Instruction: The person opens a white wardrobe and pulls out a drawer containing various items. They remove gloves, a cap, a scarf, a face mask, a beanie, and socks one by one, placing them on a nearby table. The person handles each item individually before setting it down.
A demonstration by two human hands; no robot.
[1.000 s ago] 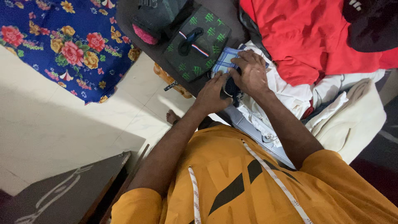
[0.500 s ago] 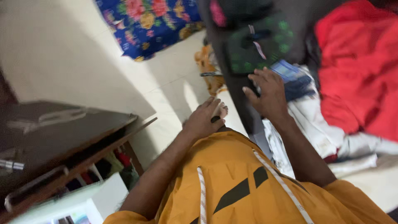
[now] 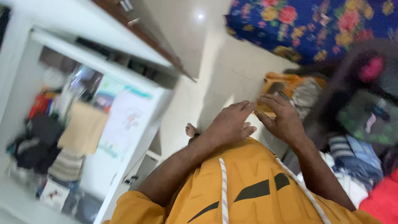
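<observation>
The view is tilted and smeared by motion blur, worst over the white shelf (image 3: pixel 103 120) at left and the dark bag (image 3: pixel 365 116) at right. Soft indoor light falls evenly. A small bright glare spot sits on the pale floor (image 3: pixel 200 16). The hands cast faint shadows.

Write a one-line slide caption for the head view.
Both hands, left hand and right hand, meet above an orange shirt beside an open wardrobe.
</observation>
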